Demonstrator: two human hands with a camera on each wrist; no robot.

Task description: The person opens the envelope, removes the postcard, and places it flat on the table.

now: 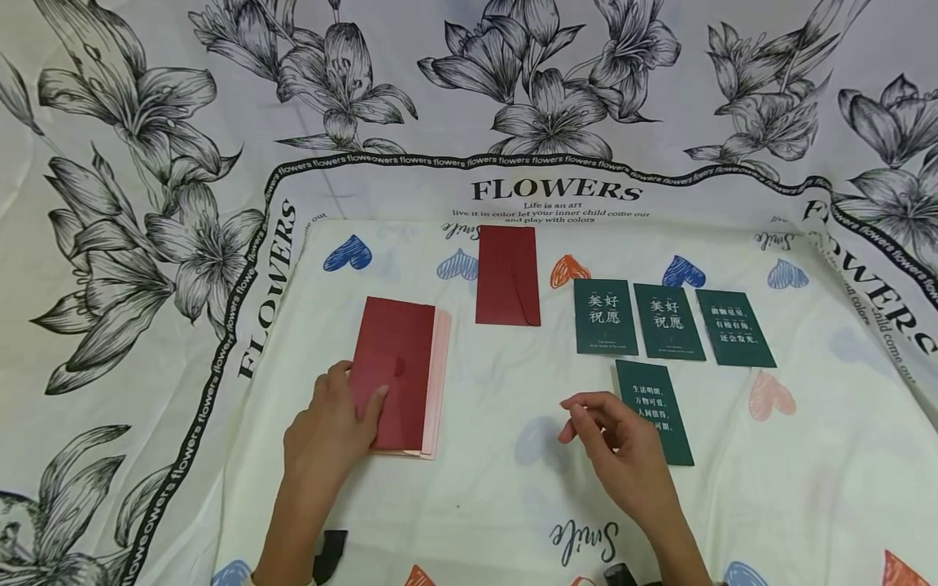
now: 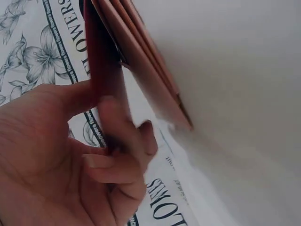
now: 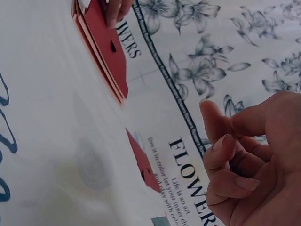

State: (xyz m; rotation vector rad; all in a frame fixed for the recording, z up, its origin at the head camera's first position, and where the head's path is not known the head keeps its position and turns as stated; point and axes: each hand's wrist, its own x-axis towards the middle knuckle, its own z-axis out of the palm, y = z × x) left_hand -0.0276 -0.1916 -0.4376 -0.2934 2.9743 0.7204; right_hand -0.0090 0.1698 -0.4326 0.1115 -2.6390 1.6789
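Note:
My left hand [image 1: 326, 431] pinches the left side of a red envelope [image 1: 392, 366], thumb on its face and fingers at the edge. Pink layers [image 1: 438, 382] show under it along the right side. In the left wrist view the held envelope [image 2: 104, 66] tilts up from the pink stack [image 2: 153, 77], with a gap between them. My right hand [image 1: 623, 452] hovers with loosely curled fingers and holds nothing. It overlaps the lower left of a dark green card [image 1: 670, 395] with white Chinese writing, hiding part of the text.
Another red envelope [image 1: 507, 277] lies flat at the back middle. To its right three more green cards stand in a row: left [image 1: 604, 338], middle [image 1: 670, 338] and right [image 1: 736, 334]. A pale cloth [image 1: 498, 505] with printed hearts and lettering covers the table.

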